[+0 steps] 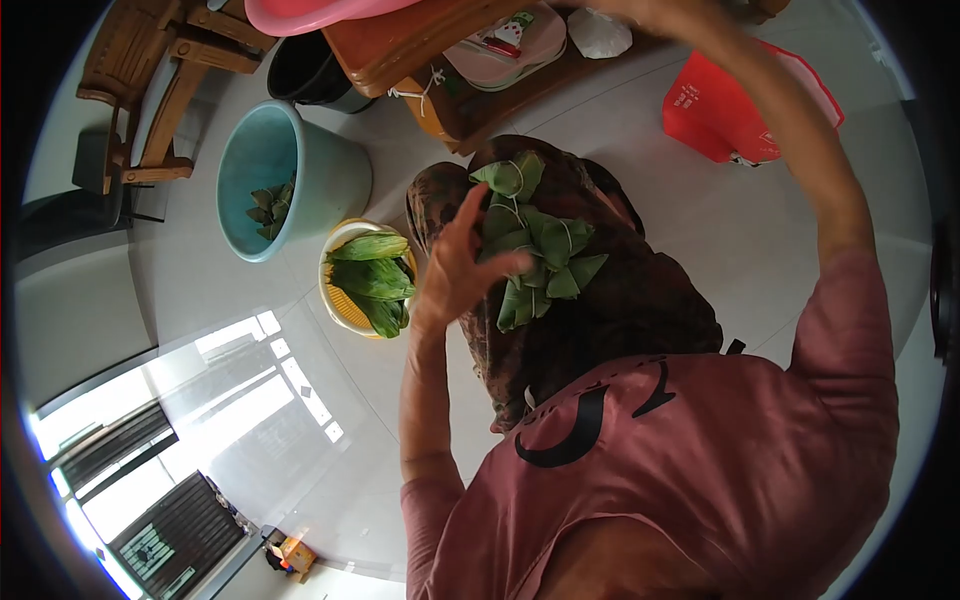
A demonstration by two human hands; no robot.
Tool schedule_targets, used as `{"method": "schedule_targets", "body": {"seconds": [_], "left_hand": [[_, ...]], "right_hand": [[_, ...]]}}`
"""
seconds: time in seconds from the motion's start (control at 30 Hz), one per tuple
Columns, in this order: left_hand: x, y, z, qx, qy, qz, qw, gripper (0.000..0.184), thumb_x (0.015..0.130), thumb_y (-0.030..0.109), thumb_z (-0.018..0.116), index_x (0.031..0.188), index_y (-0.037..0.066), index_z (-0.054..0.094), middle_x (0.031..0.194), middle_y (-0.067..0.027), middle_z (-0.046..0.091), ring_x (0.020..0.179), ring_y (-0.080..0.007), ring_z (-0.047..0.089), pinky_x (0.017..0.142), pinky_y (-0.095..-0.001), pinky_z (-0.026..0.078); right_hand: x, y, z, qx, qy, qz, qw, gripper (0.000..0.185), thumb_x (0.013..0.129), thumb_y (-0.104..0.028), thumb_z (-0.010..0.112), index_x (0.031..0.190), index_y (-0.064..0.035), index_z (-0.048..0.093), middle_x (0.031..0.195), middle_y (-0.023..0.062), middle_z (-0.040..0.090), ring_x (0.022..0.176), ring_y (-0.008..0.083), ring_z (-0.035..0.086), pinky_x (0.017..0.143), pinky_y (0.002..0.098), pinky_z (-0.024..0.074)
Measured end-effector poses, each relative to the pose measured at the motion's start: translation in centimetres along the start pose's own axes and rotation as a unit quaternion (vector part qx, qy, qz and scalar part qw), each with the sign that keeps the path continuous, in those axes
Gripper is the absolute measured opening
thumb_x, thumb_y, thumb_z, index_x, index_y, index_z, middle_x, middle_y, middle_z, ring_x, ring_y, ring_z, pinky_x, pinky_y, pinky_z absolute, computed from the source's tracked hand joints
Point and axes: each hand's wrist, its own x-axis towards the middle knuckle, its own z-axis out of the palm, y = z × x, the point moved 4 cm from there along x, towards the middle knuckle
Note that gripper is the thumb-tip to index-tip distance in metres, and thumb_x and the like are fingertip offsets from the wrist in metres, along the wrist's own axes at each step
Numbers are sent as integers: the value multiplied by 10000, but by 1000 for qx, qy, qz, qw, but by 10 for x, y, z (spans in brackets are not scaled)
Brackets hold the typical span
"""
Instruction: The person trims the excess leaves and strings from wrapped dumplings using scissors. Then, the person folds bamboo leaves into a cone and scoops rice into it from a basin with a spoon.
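A bunch of leaf-wrapped zongzi, tied with pale string, lies on my lap over the dark patterned trousers. My left hand is just over the left side of the bunch, its fingers apart and nothing visible in them. Whether it touches the zongzi I cannot tell. At the top edge, my right hand reaches over beside the wooden table. It is partly cut off by the frame, and its fingers do not show clearly. A white plastic bag sits just below it.
A yellow-and-white basket of long green leaves stands on the floor at my left. Beyond it, a pale blue bucket contains several zongzi. A black bucket, a pink basin and a red bag are farther out.
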Motion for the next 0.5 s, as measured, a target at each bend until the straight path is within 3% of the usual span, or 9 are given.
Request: {"method": "schedule_targets", "body": {"seconds": [0.03,0.13,0.17,0.23,0.27,0.33,0.43,0.5], "left_hand": [[5,-16,2,-87,55,-34,994,816,641,359,789,1269,-12,423,853,-107,613,675,-173,548,632,-305,463],[15,-4,4,-38,6,-116,992,695,691,236,774,1236,-46,450,855,-46,595,716,-74,507,622,-206,429],[17,-1,5,-6,-19,-123,992,661,689,226,767,1208,-55,468,847,-46,600,727,-80,517,631,-211,434],[18,1,7,61,-69,-137,986,596,686,207,754,1151,-71,506,832,-46,610,749,-93,537,649,-220,444],[14,0,9,60,-46,-110,991,609,670,221,757,1135,-77,501,845,-74,610,762,-117,555,666,-236,455],[8,-3,16,56,6,-51,997,637,640,250,763,1104,-90,490,872,-129,610,789,-166,592,700,-267,479],[-4,1,23,-228,24,-45,972,640,643,195,743,1130,-87,438,896,-116,616,849,-176,599,765,-279,483],[-7,5,13,-321,60,-53,944,649,646,151,728,1163,-74,406,933,-107,609,880,-177,591,792,-290,482]], "right_hand": [[-3,7,60,279,-112,-7,954,331,775,-305,649,953,-30,603,890,145,641,781,269,617,667,368,490],[-60,-38,116,251,-101,-153,951,580,755,-315,688,1240,-90,462,1189,133,515,1031,288,527,874,390,439],[-68,-44,135,239,-78,-220,943,679,730,-293,715,1311,-126,405,1300,116,449,1135,294,474,946,401,408],[-77,-52,153,257,-134,-186,939,717,716,-298,723,1327,-141,383,1330,130,409,1173,295,439,990,398,366],[-82,-59,157,265,-163,-169,935,736,709,-301,727,1334,-148,372,1345,137,389,1192,296,422,1012,396,346],[-90,-62,148,312,-186,-125,923,732,700,-353,728,1293,-58,416,1221,172,493,1124,289,485,983,377,377],[-99,-63,138,427,-154,-101,885,716,699,-388,717,1237,11,464,1111,148,564,1042,236,537,929,335,411],[-90,-75,115,513,-115,-87,846,700,704,-404,705,1197,45,493,1048,111,593,989,186,555,886,298,429]]}}
